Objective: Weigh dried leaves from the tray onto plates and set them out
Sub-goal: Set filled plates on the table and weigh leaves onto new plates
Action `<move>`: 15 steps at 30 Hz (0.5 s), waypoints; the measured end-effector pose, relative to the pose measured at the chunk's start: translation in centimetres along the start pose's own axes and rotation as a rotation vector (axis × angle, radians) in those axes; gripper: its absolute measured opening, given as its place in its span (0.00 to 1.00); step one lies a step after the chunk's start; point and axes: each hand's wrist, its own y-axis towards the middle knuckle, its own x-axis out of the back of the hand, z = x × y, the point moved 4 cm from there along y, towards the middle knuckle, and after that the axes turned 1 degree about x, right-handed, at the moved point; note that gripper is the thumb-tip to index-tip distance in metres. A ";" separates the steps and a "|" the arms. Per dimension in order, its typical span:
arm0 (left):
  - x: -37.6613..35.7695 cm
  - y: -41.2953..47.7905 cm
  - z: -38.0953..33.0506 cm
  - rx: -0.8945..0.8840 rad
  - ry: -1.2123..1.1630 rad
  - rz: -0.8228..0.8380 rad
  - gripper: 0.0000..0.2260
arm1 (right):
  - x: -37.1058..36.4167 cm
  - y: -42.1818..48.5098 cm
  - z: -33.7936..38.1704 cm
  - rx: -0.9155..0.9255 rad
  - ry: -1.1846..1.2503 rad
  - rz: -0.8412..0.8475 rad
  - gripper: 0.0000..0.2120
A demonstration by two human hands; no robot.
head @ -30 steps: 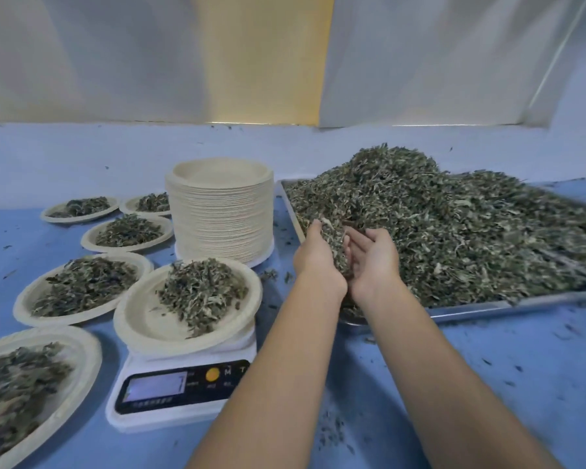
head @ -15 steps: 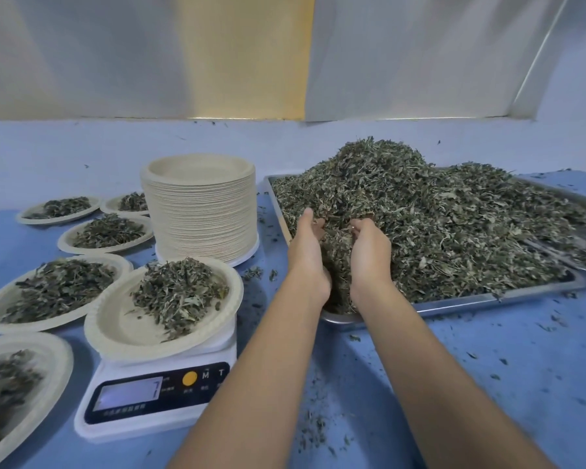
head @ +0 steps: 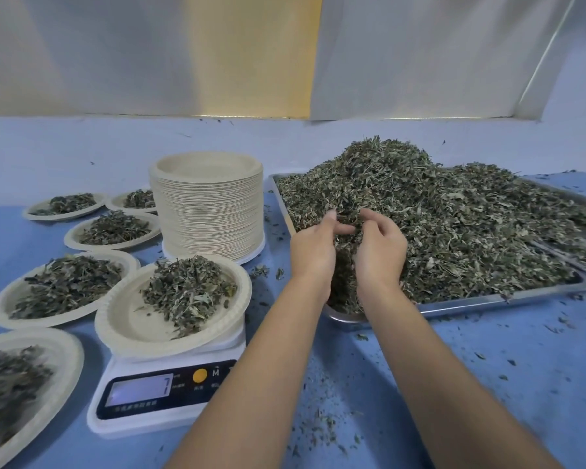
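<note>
Reading a lone 7 on the lit display of the white scale point(head: 169, 390), plus an M beside an orange round button; print under the display too small to make out. Carrying on that scale a cream plate point(head: 135, 330), its mound of leaves heaped toward 1 o'clock. Standing at 12 o'clock from the scale, a tall stack of empty plates point(head: 210, 211). Spread from 8 to 11 o'clock of the scale, five more filled plates point(head: 3, 306), each with a dark leaf pile. Lying at 3 o'clock from the stack, a metal tray point(head: 487, 302) heaped high with dried leaves point(head: 437, 225). Digging in at the tray's 7 o'clock corner, left hand point(head: 313, 247) and right hand point(head: 379, 248), fingers curled inward, grasping a clump of leaves between them. Scattered crumbs across the blue table point(head: 487, 384)
</note>
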 end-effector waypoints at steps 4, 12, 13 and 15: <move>0.1 0.1 0.1 -0.085 0.117 -0.036 0.06 | 0.0 -0.1 0.0 0.011 0.009 -0.007 0.13; 1.1 -0.5 -0.5 -0.049 -0.060 0.004 0.12 | -1.0 -1.1 0.4 -0.038 0.133 0.092 0.13; 1.1 -0.7 -0.6 -0.048 -0.060 0.006 0.12 | -1.4 -1.4 0.5 -0.040 0.157 0.133 0.13; 1.4 -1.0 -0.9 -0.045 -0.096 0.021 0.11 | -2.0 -2.0 0.8 -0.025 0.175 0.194 0.13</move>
